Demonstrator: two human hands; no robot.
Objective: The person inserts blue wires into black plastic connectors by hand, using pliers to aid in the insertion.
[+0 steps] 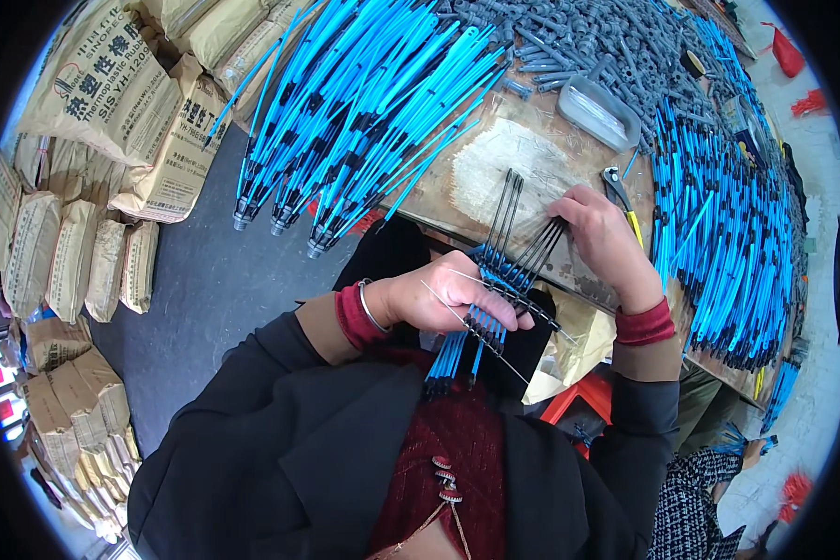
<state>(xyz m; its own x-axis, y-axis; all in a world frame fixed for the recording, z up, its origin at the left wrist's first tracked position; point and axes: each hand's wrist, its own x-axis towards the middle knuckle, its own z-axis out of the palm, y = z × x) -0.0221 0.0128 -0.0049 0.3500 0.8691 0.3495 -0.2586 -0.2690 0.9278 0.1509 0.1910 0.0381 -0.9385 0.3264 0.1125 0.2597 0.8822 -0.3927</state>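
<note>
I have the left hand (462, 297) closed around a bundle of thin blue-and-black rods (502, 268), held over the lap at the near edge of the wooden worktable (446, 213). Blue lengths stick out below the fist. Above it, the black ends fan into two groups: one points up over the pale patch on the tabletop, and the right hand (599, 233) pinches the tips of the other between bent fingers. Two thin, dark-ribbed strands cross at the left hand; from here I can't make out quite how they attach.

Just beside my right hand lie yellow-handled pliers (614, 180). Farther back I see a shallow plastic tray (628, 140) next to heaped grey fittings (588, 47), with piled blue rods to the left (364, 112) and right (719, 243).
</note>
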